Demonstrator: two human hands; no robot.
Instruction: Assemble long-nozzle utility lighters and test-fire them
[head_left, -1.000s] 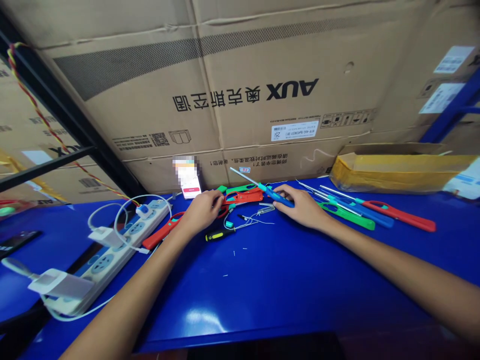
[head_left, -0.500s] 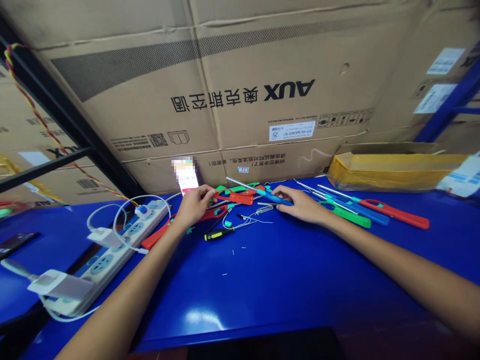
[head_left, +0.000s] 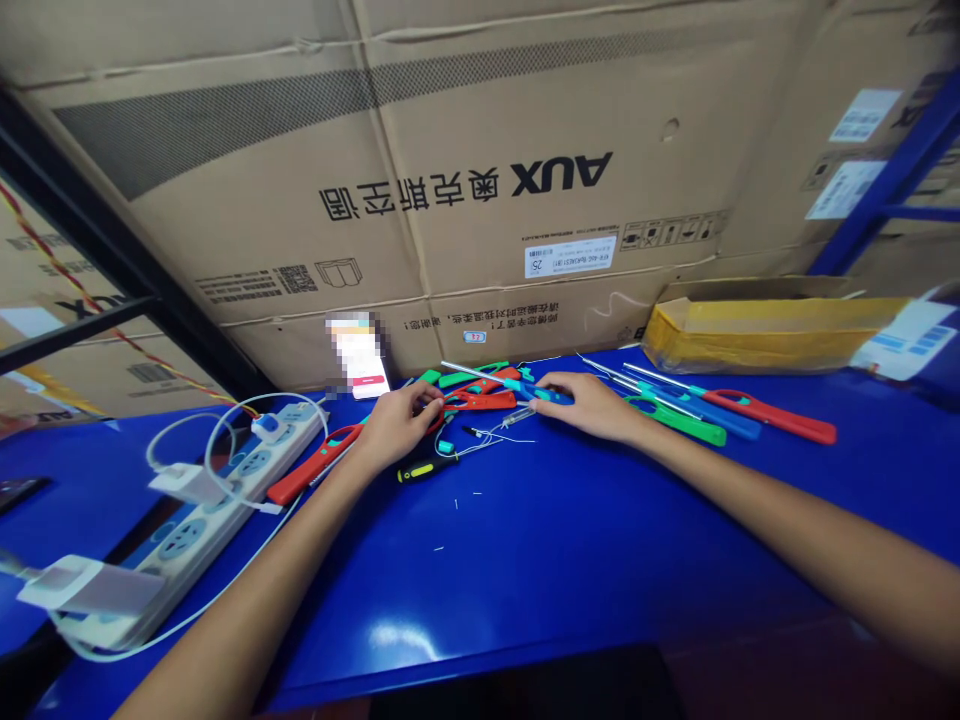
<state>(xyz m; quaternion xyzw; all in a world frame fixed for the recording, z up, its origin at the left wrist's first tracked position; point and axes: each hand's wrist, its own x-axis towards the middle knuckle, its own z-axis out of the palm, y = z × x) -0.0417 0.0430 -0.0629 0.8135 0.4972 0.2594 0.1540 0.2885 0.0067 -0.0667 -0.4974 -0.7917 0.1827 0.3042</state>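
My left hand (head_left: pixel 401 425) is closed, thumb and fingers pinched at the left end of a red lighter handle (head_left: pixel 484 400). In my right hand (head_left: pixel 585 400) is a blue long-neck lighter (head_left: pixel 534 391), its metal tube pointing up and left over the pile. Behind the hands lie green lighter parts (head_left: pixel 472 375). Another red lighter (head_left: pixel 319 465) passes partly under my left wrist. Between the hands, nearer me, are a black-and-yellow screwdriver (head_left: pixel 420 470), a small teal piece (head_left: pixel 445 448) and thin white wires (head_left: pixel 495 440).
To the right lie a green lighter (head_left: pixel 686 425), a blue one (head_left: pixel 731 418) and a red one (head_left: pixel 787 418). A yellow-taped carton (head_left: pixel 757 335) stands behind them. At left are a power strip (head_left: pixel 244 475) with chargers and a lit phone (head_left: pixel 367 375). A large cardboard sheet (head_left: pixel 465 120) backs the blue table.
My left hand has shifted slightly right and nearer me, and the red handle has moved right with it. My right hand still holds the blue lighter. The camera view has turned a little right.
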